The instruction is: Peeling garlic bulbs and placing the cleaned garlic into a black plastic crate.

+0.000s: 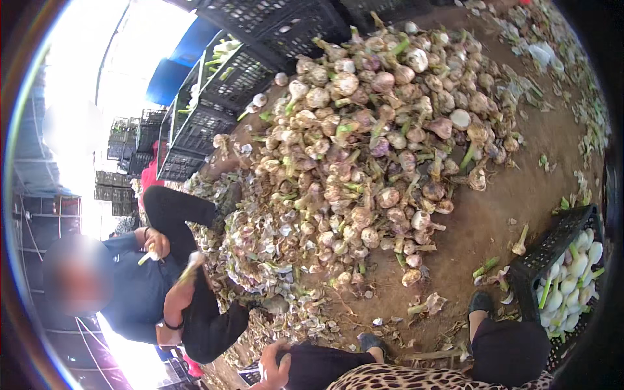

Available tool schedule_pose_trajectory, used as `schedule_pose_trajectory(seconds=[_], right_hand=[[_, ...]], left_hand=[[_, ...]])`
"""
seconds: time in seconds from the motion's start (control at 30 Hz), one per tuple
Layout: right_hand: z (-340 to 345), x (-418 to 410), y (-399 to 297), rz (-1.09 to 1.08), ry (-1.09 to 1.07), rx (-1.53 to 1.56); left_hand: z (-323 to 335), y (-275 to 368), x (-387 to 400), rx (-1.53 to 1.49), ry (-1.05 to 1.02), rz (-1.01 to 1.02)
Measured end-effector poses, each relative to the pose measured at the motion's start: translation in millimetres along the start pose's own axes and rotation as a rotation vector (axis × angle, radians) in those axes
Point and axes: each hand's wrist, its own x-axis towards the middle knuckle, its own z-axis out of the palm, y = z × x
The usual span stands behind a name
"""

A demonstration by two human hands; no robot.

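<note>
My left hand (273,364) is at the bottom edge beside my left knee, which is covered by dark trousers (321,361). Its thumb stands apart from the fingers, and I see only dark cloth between them. My right hand is out of view. Before me a large heap of garlic bulbs (360,161) with cut stems lies on the bare earth floor (492,214). Dry garlic peelings (263,243) are piled along its left side. To my right stands a black plastic crate (548,248) holding peeled white garlic bulbs (568,287).
Another person (141,292) sits at the left, with a stemmed garlic bulb (191,265) in one hand and a white piece (150,254) in the other. Black crates (214,122) stand behind the heap. Loose bulbs (429,304) lie near my feet. Leaf scraps (580,102) cover the far right.
</note>
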Motion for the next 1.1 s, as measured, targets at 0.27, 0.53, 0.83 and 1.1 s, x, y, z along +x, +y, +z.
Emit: schedule_pose_trajectory(seconds=[0.27,0.53,0.83,1.1], right_hand=[[-8,-32,14,-0.091,0.050,-0.065],[-43,-81,72,-0.171,0.079,-0.040],[-121,-157,132,-0.381,0.176,0.033],[-124,-259,73,-0.503,0.320,0.234]], left_hand=[[-5,-14,-48,-0.040,0.297,0.095],[15,8,-97,-0.093,0.439,0.202],[-18,164,-187,-1.679,-0.493,0.841],[-26,209,-265,-1.724,-1.004,1.063]])
